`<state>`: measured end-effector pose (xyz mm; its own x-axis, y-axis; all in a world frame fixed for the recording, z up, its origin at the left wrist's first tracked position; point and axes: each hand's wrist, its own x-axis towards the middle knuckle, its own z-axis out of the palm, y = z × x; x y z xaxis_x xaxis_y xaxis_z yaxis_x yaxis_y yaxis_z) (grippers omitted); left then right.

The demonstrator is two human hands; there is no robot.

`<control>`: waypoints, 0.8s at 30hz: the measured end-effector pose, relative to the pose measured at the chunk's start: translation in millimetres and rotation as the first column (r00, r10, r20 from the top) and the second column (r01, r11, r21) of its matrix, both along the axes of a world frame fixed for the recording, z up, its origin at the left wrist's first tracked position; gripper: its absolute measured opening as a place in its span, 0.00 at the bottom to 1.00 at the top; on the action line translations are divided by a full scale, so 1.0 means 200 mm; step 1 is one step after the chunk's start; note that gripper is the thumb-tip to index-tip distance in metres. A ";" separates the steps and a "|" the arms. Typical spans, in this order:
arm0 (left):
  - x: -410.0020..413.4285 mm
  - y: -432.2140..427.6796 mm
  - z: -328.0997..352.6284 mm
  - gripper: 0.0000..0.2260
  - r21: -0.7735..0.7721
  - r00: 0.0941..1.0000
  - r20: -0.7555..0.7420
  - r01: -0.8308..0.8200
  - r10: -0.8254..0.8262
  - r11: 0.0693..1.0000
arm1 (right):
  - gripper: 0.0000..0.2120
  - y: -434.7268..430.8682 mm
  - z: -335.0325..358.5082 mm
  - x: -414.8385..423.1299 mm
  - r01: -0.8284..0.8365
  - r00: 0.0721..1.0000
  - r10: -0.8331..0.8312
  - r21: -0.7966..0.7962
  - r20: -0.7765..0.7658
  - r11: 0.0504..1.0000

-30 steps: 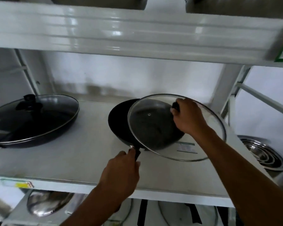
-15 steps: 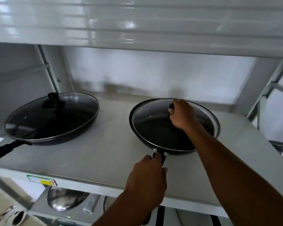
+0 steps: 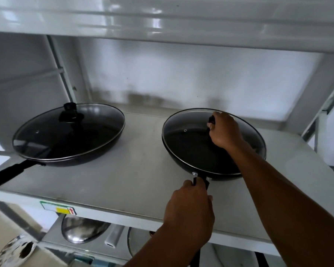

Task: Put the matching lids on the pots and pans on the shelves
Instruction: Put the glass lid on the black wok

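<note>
On the white shelf [image 3: 139, 182] two black pans sit well apart, with a bare strip of shelf surface between them and more open room toward the front edge. The right pan [image 3: 191, 160] stands near the front-right part of the shelf, and a glass lid [image 3: 191, 139] lies on it, its metal rim lined up closely with the pan's rim. The right hand [image 3: 225, 132] is clenched around the lid's black knob [image 3: 211, 120], the forearm crossing over the near right side of the lid. The left hand [image 3: 189, 211] is wrapped around the pan's handle [image 3: 200, 182], which juts over the shelf's front edge. The left pan [image 3: 71, 151] already carries its own glass lid [image 3: 66, 132] with an upright black knob, and its long handle [image 3: 10, 172] reaches past the shelf's left front corner. The upper shelf [image 3: 162, 20] hangs low overhead. Below the front edge, a steel lid [image 3: 83, 230] lies on the lower shelf.
</note>
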<state>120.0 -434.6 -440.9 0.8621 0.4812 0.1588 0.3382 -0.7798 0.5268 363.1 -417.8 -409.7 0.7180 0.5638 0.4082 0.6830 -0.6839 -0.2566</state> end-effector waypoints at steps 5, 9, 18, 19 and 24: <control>0.00 -0.01 0.00 0.18 -0.021 0.999 -0.041 0.005 -0.005 1.000 | 0.09 0.00 0.01 0.00 0.020 1.000 -0.021 -0.027 -0.022 0.999; 0.01 0.01 -0.01 0.20 -0.042 0.997 -0.071 0.017 -0.020 0.999 | 0.10 0.00 0.00 -0.01 0.023 1.000 -0.024 -0.024 -0.015 0.999; -0.11 0.05 0.02 0.20 -0.067 0.996 0.067 0.067 -0.062 0.995 | 0.28 -0.06 0.02 -0.12 0.071 0.996 -0.074 -0.058 -0.056 0.996; -0.16 0.08 0.01 0.21 -0.071 0.993 0.104 0.063 -0.056 0.995 | 0.30 -0.09 0.03 -0.18 0.072 0.997 -0.074 -0.055 -0.033 0.996; -0.44 0.37 -0.11 0.21 0.013 0.971 0.233 0.049 -0.050 0.999 | 0.22 -0.19 0.11 -0.74 -0.107 0.992 0.109 -0.028 0.070 0.994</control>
<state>31.3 -359.8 -463.8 0.8235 0.4368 0.3619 0.1673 -0.7966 0.5809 215.1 -455.2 -386.7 0.6216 0.6472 0.4413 0.7693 -0.6103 -0.1887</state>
